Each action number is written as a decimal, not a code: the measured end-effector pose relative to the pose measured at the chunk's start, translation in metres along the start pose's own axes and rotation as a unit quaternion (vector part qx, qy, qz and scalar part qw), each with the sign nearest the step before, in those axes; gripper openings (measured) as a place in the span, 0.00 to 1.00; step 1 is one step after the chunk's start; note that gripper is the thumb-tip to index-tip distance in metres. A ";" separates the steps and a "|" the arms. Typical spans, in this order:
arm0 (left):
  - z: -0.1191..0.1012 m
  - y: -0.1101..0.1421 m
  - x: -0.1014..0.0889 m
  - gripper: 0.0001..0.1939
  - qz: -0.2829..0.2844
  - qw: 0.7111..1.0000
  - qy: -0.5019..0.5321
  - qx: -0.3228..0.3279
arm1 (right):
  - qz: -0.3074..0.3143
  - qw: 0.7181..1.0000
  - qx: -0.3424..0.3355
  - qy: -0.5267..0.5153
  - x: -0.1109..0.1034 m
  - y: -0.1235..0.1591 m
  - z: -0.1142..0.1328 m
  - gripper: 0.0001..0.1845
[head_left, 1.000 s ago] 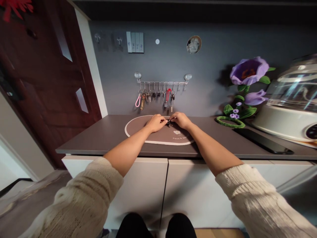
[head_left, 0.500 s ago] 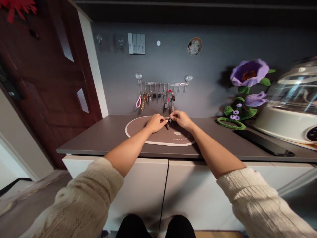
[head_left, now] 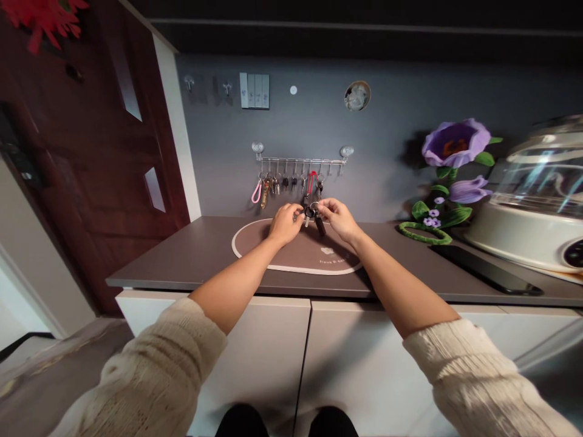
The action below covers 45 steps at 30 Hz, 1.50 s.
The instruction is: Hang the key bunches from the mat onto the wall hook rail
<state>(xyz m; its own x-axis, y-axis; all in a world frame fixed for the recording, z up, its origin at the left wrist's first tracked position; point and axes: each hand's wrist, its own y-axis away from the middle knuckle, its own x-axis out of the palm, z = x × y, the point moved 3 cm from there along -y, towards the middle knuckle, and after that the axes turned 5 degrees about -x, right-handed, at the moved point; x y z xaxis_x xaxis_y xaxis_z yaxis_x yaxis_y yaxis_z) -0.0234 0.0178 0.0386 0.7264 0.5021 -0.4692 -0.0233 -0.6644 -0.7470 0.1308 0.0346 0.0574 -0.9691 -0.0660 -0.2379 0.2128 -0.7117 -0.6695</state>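
Note:
A bunch of keys (head_left: pixel 320 226) on a metal ring hangs between my two hands, above the brown oval mat (head_left: pixel 291 258). With fingers pinched, my right hand (head_left: pixel 337 218) grips the ring from the right. My left hand (head_left: pixel 285 223) is closed at the left side of the same bunch, its fingertips on a dark key. Just behind them, a clear hook rail (head_left: pixel 300 160) on the wall carries several keys, a pink loop (head_left: pixel 256 192) and a red cord (head_left: pixel 311 182). Its rightmost hooks hold nothing.
On the right of the counter (head_left: pixel 168 255) stand a purple flower decoration (head_left: pixel 456 145), a black phone (head_left: pixel 485 269) and a white appliance with a clear dome (head_left: pixel 514 233). A dark shelf (head_left: pixel 364 42) overhangs the wall. To the left is a red-brown door (head_left: pixel 91 158).
Both hands have lifted the keys slightly off the mat. The bunch now hangs with more of its keys and a dark fob showing. The view has tilted up a little.

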 end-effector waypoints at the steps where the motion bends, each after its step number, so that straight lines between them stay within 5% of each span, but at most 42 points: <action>1: -0.001 0.000 0.000 0.10 0.001 1.000 0.003 0.003 | -0.006 1.000 -0.006 0.001 -0.001 -0.001 0.001 0.14; 15: -0.008 0.002 -0.002 0.09 0.032 0.998 0.043 0.015 | 0.062 0.995 -0.060 0.056 0.008 0.001 0.007 0.13; 25: -0.007 0.000 0.004 0.08 0.073 0.995 0.068 0.004 | 0.052 0.999 -0.011 -0.011 0.010 0.003 0.008 0.15; 33: -0.001 -0.002 0.002 0.08 0.053 0.984 0.152 -0.079 | 0.055 0.998 0.009 0.012 0.012 0.007 0.010 0.15; 45: -0.001 -0.002 0.001 0.09 0.016 0.977 0.193 -0.089 | 0.041 0.997 0.040 -0.052 0.016 0.009 0.008 0.16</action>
<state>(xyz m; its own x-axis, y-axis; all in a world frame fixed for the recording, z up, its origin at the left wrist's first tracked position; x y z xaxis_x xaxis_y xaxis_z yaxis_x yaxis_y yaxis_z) -0.0215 0.0188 0.0399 0.9329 0.2566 -0.2525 0.0453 -0.7795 -0.6248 0.1165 0.0217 0.0539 -0.9572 -0.1959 -0.2130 0.2859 -0.7536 -0.5919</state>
